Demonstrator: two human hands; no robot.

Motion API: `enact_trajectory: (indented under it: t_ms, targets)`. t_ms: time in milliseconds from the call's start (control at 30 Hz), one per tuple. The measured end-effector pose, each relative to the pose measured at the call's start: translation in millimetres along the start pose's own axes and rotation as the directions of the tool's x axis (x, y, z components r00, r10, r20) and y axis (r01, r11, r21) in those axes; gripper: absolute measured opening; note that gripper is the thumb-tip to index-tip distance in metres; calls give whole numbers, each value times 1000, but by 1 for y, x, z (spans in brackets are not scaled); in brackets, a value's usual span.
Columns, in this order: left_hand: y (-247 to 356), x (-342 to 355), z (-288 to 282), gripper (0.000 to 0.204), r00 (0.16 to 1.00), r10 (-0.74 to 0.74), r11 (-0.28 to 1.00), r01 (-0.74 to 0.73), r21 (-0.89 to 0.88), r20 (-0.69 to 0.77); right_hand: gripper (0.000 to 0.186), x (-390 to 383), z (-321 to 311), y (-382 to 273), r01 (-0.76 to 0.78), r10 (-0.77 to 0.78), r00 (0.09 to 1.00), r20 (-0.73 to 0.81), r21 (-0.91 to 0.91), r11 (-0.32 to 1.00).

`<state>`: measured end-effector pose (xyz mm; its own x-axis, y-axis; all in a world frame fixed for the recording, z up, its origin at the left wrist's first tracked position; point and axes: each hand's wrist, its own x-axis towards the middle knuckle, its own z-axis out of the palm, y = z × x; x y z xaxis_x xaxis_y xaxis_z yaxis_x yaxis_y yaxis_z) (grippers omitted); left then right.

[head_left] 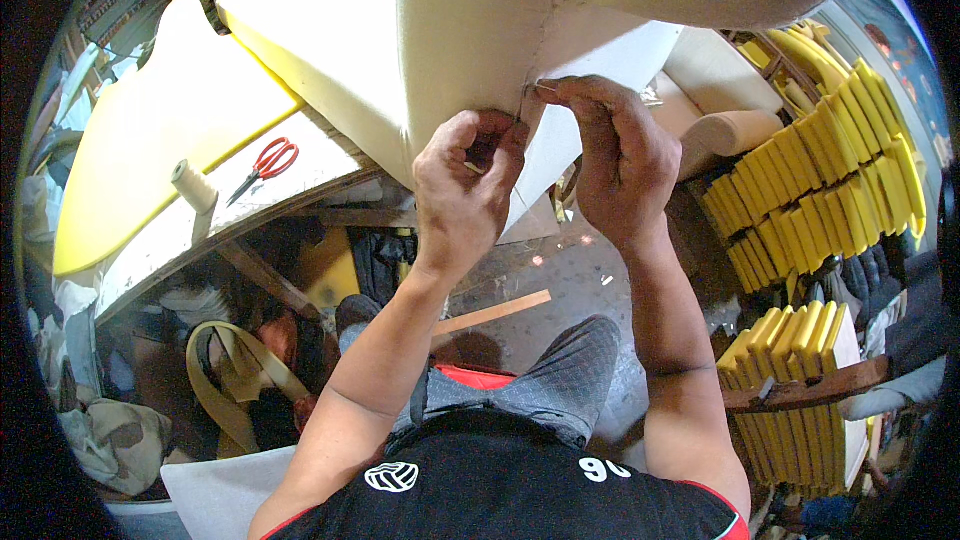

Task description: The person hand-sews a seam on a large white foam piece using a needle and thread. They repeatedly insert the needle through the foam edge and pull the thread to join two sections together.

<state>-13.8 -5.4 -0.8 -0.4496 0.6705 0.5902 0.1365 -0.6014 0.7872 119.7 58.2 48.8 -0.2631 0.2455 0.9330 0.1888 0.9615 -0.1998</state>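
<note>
A cream fabric-covered cushion (470,30) overhangs the edge of a wooden workbench (300,165). My left hand (465,185) pinches the fabric at the cushion's lower corner seam. My right hand (615,155) sits just to its right, fingers closed on a thin needle (545,86) at the same seam. The two hands nearly touch. Yellow foam (150,125) lies under the cushion on the bench.
Red-handled scissors (265,165) and a spool of cream thread (193,186) lie on the bench to the left. Stacks of yellow foam pieces (820,190) fill the right side. A wooden slat (495,312) lies on the floor, with webbing straps (235,380) at lower left.
</note>
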Motion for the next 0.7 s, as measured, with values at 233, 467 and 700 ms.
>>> enact_trajectory:
  t_ms: [233, 467, 700]
  targets:
    - [-2, 2, 1, 10, 999, -52, 996, 53, 69, -14, 11, 10, -10, 2, -83, 74, 984, 165, 43, 996]
    - [-5, 2, 0, 8, 999, -8, 1000, 8, 26, -36, 10, -8, 4, 8, -78, 82, 996, -24, 125, 989]
    - [0, 1, 7, 11, 989, 129, 959, -106, 264, -72, 14, -26, 16, 19, -12, 36, 988, -149, 158, 987]
